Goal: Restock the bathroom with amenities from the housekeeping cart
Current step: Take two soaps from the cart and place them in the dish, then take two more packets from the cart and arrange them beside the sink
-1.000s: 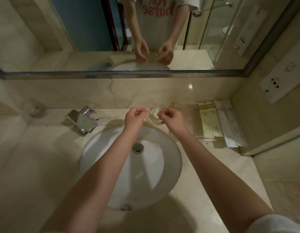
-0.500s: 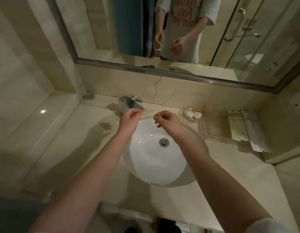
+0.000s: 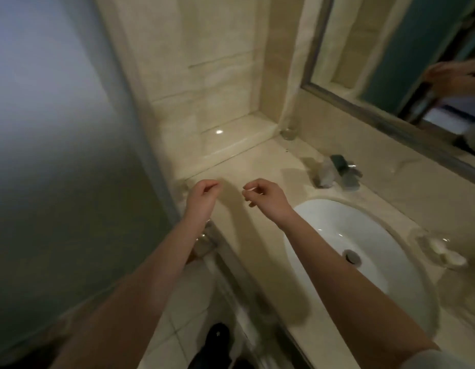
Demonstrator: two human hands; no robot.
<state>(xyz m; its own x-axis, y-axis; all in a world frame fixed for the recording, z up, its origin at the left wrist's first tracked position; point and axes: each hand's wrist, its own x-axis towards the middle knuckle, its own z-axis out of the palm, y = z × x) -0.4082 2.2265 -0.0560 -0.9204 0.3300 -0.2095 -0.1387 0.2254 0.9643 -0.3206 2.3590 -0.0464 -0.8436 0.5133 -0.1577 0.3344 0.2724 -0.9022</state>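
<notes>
Desk: Amenities (image 3: 453, 259), where were they when this was taken?

Photographer: Small white pieces sat in a clear dish (image 3: 421, 234) on the table (image 3: 257, 166), just right of the sink (image 3: 364, 235). The housekeeping cart was out of view.

Desk: And the hands?

Photographer: Both hovered over the table left of the sink, well apart from the dish. The right hand (image 3: 265, 197) was the nearer one. Its fingers were loosely curled, thumb and forefinger close, with nothing visible between them. The left hand (image 3: 203, 195) showed its back, fingers curled under, and whether it held anything could not be told.

Desk: What lay between?

Photographer: Only the sink's open bowl. A reach to the dish would likely cross it rightward. The dish was too blurred to give a long axis. A faucet (image 3: 337, 171) stood behind the sink, a glass (image 3: 289, 129) in the corner beyond it to the left, and a mirror (image 3: 417, 54) above, all off that line.
</notes>
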